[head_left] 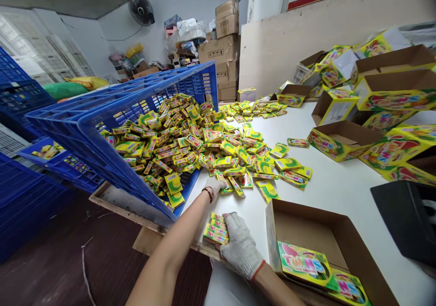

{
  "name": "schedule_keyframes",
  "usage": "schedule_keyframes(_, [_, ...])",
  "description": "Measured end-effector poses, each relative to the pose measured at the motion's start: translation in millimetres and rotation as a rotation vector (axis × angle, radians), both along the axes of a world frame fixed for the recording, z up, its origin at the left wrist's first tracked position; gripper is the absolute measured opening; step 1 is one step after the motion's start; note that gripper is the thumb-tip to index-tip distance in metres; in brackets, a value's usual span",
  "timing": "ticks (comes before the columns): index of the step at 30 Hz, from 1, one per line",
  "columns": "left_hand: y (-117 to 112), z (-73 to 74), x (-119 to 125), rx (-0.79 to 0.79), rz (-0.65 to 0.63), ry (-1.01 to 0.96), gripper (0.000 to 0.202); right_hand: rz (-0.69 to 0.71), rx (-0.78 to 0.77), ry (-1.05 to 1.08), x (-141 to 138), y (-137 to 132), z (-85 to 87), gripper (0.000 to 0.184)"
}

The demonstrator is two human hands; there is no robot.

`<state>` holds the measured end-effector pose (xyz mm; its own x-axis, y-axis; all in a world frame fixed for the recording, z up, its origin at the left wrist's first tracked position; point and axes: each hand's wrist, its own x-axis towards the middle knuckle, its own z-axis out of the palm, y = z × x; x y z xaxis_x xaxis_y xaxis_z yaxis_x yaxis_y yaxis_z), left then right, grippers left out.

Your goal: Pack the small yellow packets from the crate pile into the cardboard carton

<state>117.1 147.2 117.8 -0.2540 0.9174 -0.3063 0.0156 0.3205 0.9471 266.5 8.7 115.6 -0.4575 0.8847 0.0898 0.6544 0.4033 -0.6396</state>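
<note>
Small yellow candy boxes (184, 133) with fruit prints spill from a tipped blue crate (122, 170) onto the white table. My left hand (214, 189), in a pale glove with a bracelet at the wrist, reaches the near edge of this pile. Its fingers are bent against one small box, and their tips are partly hidden. Closer to me, my right hand (241, 244), in a white knit glove, is closed around a short row of candy boxes (216, 229) at the table edge. Right of it, an open carton (306, 219) holds larger printed TWINS boxes (303, 263).
Empty-looking printed cartons (344, 138) are heaped at the right, beside a black object (405, 219). Blue crates (20, 197) stand at the left. Brown cardboard boxes (221, 51) are stacked by the back wall, and a fan (141, 10) hangs there.
</note>
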Motion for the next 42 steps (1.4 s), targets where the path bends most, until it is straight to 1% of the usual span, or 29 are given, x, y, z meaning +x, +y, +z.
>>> schedule_keyframes(2, [-25.8,-4.2,-8.5,0.009,-0.076,-0.124,0.030,-0.036,-0.028,0.181,3.6,4.5,-4.7,0.059])
schedule_keyframes(4, [-55.4,-9.2,-17.6,0.021,-0.147,-0.233,0.035,-0.063,-0.056,0.330,6.6,10.2,-3.8,0.064])
schedule_keyframes(6, [-82.1,-14.4,-26.3,0.027,-0.181,-0.310,0.043,-0.056,-0.138,0.405,8.1,14.6,3.4,0.071])
schedule_keyframes(7, [-92.8,-16.8,-30.3,0.029,-0.172,-0.332,0.046,-0.044,-0.202,0.399,7.9,15.6,9.1,0.072])
schedule_keyframes(8, [-101.3,-18.9,-34.1,0.036,-0.142,-0.343,0.048,-0.038,-0.251,0.357,6.9,15.9,15.8,0.071])
schedule_keyframes(9, [-107.9,-20.7,-37.2,0.048,-0.093,-0.347,0.048,-0.036,-0.259,0.278,5.2,15.4,22.9,0.067])
schedule_keyframes(10, [-112.8,-22.2,-39.5,0.070,-0.029,-0.347,0.048,-0.034,-0.220,0.168,2.8,14.3,29.9,0.061])
schedule_keyframes(12, [-119.4,-24.9,-40.0,0.136,0.103,-0.342,0.050,-0.002,-0.053,-0.073,-3.0,11.8,40.1,0.052])
schedule_keyframes(14, [-124.5,-27.6,-33.8,0.202,0.184,-0.344,0.054,0.090,0.075,-0.228,-7.4,10.2,40.8,0.057])
schedule_keyframes(16, [-129.5,-30.7,-22.8,0.244,0.210,-0.349,0.057,0.164,0.109,-0.252,-7.7,10.0,29.3,0.074])
schedule_keyframes(18, [-133.6,-33.5,-11.2,0.262,0.224,-0.355,0.057,0.159,0.139,-0.185,-3.4,11.0,8.5,0.093])
schedule_keyframes(19, [-135.0,-34.4,-6.4,0.264,0.231,-0.363,0.058,0.141,0.162,-0.132,-0.3,11.7,-3.1,0.099])
schedule_keyframes(20, [-136.0,-34.8,-2.5,0.264,0.234,-0.374,0.058,0.126,0.190,-0.072,2.8,12.6,-14.0,0.103])
schedule_keyframes(22, [-137.0,-33.7,3.0,0.254,0.222,-0.398,0.058,0.114,0.245,0.026,6.6,14.1,-29.0,0.101])
schedule_keyframes(23, [-137.5,-32.2,4.9,0.247,0.208,-0.406,0.057,0.114,0.259,0.045,6.7,14.6,-31.5,0.099])
schedule_keyframes(24, [-138.3,-30.0,6.3,0.237,0.191,-0.413,0.056,0.119,0.255,0.033,5.5,14.6,-30.1,0.096])
schedule_keyframes(25, [-139.4,-27.2,7.4,0.226,0.174,-0.419,0.056,0.127,0.232,-0.008,3.3,14.1,-25.0,0.094])
schedule_keyframes(27, [-142.1,-20.1,8.1,0.201,0.145,-0.438,0.060,0.152,0.150,-0.143,-2.3,11.2,-5.8,0.090])
schedule_keyframes(29, [-144.3,-11.3,6.3,0.174,0.122,-0.472,0.069,0.182,0.071,-0.272,-5.5,6.2,20.8,0.085])
schedule_keyframes(31, [-145.3,-1.8,3.6,0.176,0.144,-0.492,0.076,0.163,0.039,-0.300,-0.5,1.0,50.4,0.079])
schedule_keyframes(33, [-147.3,7.7,5.2,0.224,0.204,-0.433,0.074,0.096,0.062,-0.164,18.8,-0.9,81.7,0.078])
schedule_keyframes(35, [-153.8,17.1,17.2,0.280,0.243,-0.325,0.061,0.009,0.059,0.071,54.9,5.4,113.1,0.080])
schedule_keyframes(36, [-159.0,21.9,28.2,0.317,0.210,-0.241,0.053,-0.055,0.000,0.169,78.1,12.8,127.4,0.080])
schedule_keyframes(37, [-165.1,26.9,42.4,0.372,0.134,-0.144,0.045,-0.070,-0.141,0.207,103.1,23.0,139.6,0.079])
schedule_keyframes(38, [-171.6,31.8,59.1,0.452,0.029,-0.027,0.040,-0.032,-0.313,0.207,128.1,35.4,148.5,0.080])
schedule_keyframes(39, [-177.7,36.7,77.4,0.569,-0.120,0.119,0.037,0.033,-0.466,0.217,151.6,49.0,153.6,0.078])
schedule_keyframes(40, [-183.0,41.2,96.0,0.703,-0.267,0.269,0.036,0.090,-0.585,0.204,171.9,62.6,154.3,0.072])
schedule_keyframes(41, [-187.3,45.0,113.8,0.825,-0.406,0.423,0.040,0.100,-0.672,0.167,188.0,75.3,151.0,0.069])
schedule_keyframes(42, [-190.3,47.8,129.6,0.884,-0.519,0.567,0.046,0.095,-0.731,0.118,199.4,86.3,144.2,0.066])
